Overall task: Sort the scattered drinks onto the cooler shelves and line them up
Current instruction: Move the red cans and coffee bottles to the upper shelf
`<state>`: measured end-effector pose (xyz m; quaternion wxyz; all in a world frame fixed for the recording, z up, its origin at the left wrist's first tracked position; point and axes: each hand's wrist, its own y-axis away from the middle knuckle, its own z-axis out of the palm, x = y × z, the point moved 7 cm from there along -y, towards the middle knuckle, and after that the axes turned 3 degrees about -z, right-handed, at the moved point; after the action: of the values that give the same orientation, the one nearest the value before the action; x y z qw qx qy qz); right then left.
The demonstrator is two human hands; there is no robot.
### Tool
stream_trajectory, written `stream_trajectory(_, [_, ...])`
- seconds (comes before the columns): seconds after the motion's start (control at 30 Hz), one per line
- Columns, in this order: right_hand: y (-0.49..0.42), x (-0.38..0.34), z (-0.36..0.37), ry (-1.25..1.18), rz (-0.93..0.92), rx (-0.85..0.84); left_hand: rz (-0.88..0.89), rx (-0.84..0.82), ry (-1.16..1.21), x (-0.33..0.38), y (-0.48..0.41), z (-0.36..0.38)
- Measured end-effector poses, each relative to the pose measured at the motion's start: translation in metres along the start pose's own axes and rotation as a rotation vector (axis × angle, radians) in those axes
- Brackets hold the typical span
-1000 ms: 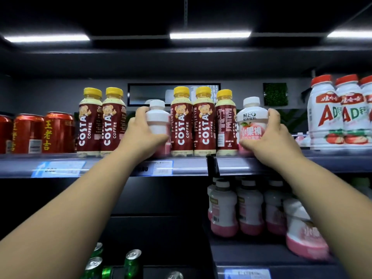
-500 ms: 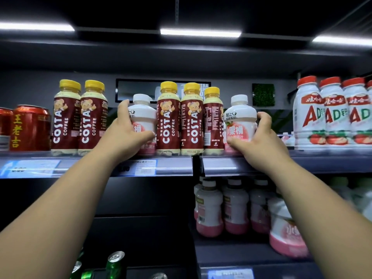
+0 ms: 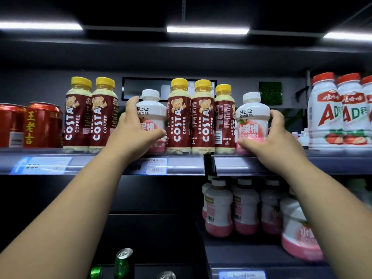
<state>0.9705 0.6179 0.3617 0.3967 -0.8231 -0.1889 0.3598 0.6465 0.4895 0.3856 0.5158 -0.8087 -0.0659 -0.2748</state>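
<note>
Two peach bottles gripped among the coffees; sorting looks partway done.

Head view: left hand (image 3: 134,131) wraps one peach juice bottle (image 3: 153,115), right hand (image 3: 272,137) the other peach juice bottle (image 3: 254,117), three Costa bottles (image 3: 201,117) standing between them; matching peach bottles (image 3: 231,206) wait below the right hand, so both likely belong there.

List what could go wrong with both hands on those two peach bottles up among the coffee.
1. The left hand holds a peach bottle wedged between Costa coffee bottles; pulling it out may well tip a neighbour off the upper shelf.
2. The right hand holds the other peach bottle low, near the shelf edge, so it could topple forward.
3. The lower-shelf peach bottles already include a leaning one; adding more may knock it over.
</note>
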Motion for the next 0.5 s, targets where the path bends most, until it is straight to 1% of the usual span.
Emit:
stream_trajectory(0.07, [0.000,0.000,0.000,0.003,0.000,0.007,-0.007,0.010,-0.011,0.000,0.000,-0.001])
stream_trajectory(0.2, [-0.001,0.000,0.001,0.003,-0.003,0.009,0.002,0.035,-0.116,0.000,-0.003,-0.001])
stream_trajectory(0.3, [-0.001,0.002,0.000,-0.054,-0.017,0.045,0.046,0.077,-0.115,0.005,0.000,-0.002])
stream_trajectory(0.37, [-0.003,0.000,-0.003,-0.134,-0.043,0.070,0.080,0.119,-0.043,0.009,0.003,-0.006])
stream_trajectory(0.5, [-0.006,-0.010,-0.016,-0.391,-0.077,0.161,0.086,0.144,0.232,0.016,0.008,-0.020])
